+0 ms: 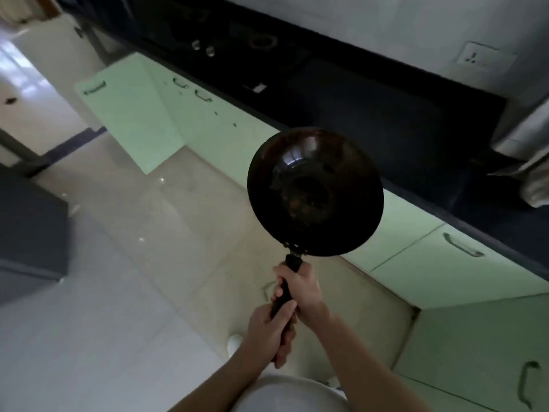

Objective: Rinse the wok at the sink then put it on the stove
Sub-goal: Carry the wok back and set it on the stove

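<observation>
A dark round wok (315, 191) with a long black handle hangs in the air over the tiled floor, its bowl reaching the front edge of the dark counter. My right hand (300, 286) grips the handle near the bowl. Lower down, my left hand (267, 328) grips the handle's end. The wok's inside faces me and looks stained. The black stove (237, 40) with two silver knobs sits on the counter far up and to the left. No sink is in view.
A dark counter (371, 114) runs diagonally across the top. Pale green cabinets (445, 263) with metal handles stand below it; one door (124, 114) at the left is swung open. A wall socket (475, 58) is at the upper right. A grey unit (26, 233) stands at left.
</observation>
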Available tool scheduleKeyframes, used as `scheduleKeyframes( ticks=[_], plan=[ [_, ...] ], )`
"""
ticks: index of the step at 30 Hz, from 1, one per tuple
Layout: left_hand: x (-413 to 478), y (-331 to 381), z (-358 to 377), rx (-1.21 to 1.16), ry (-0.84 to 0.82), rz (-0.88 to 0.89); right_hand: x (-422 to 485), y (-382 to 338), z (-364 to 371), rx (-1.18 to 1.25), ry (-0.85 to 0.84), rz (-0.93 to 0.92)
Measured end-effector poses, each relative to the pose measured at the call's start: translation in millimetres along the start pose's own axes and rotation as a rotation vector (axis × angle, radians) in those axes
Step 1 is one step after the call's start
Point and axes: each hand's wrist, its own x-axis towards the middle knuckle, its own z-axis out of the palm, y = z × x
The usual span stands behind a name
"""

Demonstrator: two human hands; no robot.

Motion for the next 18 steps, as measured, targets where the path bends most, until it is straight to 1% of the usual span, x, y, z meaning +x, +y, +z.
scheduleKeyframes(
  ticks=[7,13,18],
  plan=[
    [-0.7,3.7,-124.0,-0.126,0.118,-0.020,32.6,24.9,132.8,-0.074,-0.120,0.094],
    [-3.4,3.0,-185.8,-0.266,0.243,-0.005,54.2,41.4,209.1,-0.196,-0.250,0.169],
    [7.3,10.6,-230.7,-0.333,0.362,0.022,82.2,48.2,266.3,-0.308,-0.358,0.217]
  ],
)
